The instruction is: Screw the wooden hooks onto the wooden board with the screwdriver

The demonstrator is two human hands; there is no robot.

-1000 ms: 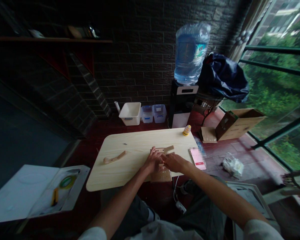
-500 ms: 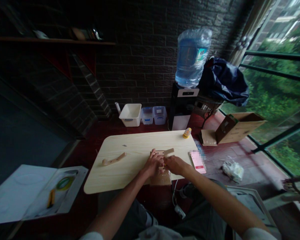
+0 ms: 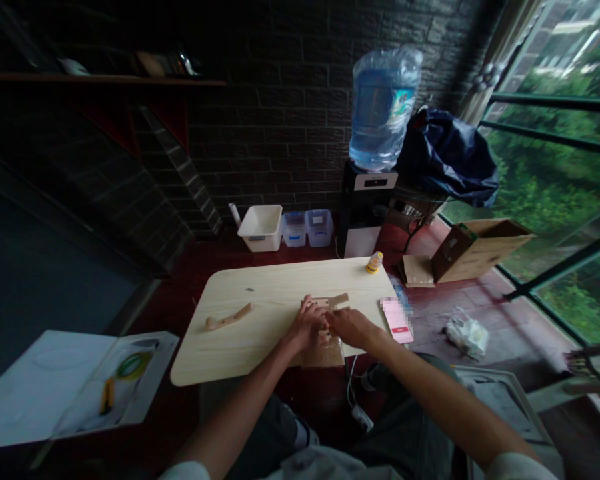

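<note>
Both my hands meet over a small wooden piece with dark holes (image 3: 321, 303) near the front edge of the pale table (image 3: 275, 287). My left hand (image 3: 306, 325) grips it from the left, fingers bent over its top. From the right, my right hand (image 3: 351, 327) has its fingers closed at the same spot; whatever is between them is hidden. Another flat wooden strip (image 3: 341, 299) sticks out behind my right hand. Under the work, a brown sheet (image 3: 323, 355) hangs over the table edge. A curved wooden part (image 3: 229, 317) lies apart on the left.
A yellow-capped bottle (image 3: 375, 262) stands at the far right corner, a pink-screened phone (image 3: 396, 321) at the right edge. Left of the table is an open white case (image 3: 125, 373). A water dispenser (image 3: 363, 213), plastic bins (image 3: 261, 230) and a cardboard box (image 3: 480, 250) stand beyond.
The view has shifted slightly. My right hand's fingers have turned a little over the wooden piece; my left hand keeps its place.
</note>
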